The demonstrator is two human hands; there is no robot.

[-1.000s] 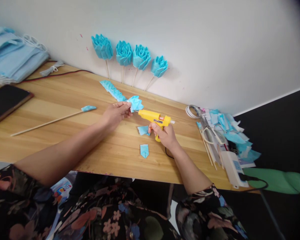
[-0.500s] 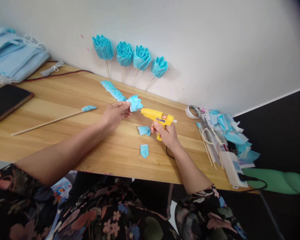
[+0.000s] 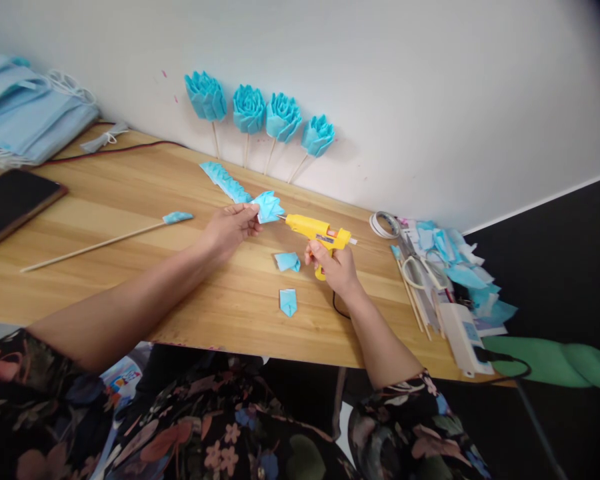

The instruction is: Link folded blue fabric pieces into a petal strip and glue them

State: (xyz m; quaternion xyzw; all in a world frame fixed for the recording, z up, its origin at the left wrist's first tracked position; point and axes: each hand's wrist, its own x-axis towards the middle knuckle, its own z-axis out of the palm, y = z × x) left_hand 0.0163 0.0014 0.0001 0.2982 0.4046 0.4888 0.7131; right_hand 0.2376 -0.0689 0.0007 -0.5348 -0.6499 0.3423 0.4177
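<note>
My left hand [image 3: 230, 229] pinches the end of a blue strip of folded petals [image 3: 267, 205] that trails back across the wooden table [image 3: 130, 200]. My right hand [image 3: 336, 269] grips a yellow glue gun [image 3: 319, 231], whose nozzle points left and touches the folded piece. Two loose blue petals [image 3: 288, 261] [image 3: 289, 301] lie just in front of the gun.
Several blue flowers on sticks [image 3: 250, 108] lean on the wall. A stick with a blue tip [image 3: 105, 242] lies at left, with a phone [image 3: 10, 203] and a stack of face masks [image 3: 25, 110] beyond. At right are tape [image 3: 385, 224], scissors [image 3: 420, 270], scraps and a power strip [image 3: 463, 337].
The glue gun has shifted a little to the right, its nozzle staying at the folded piece. My left hand has hardly moved.
</note>
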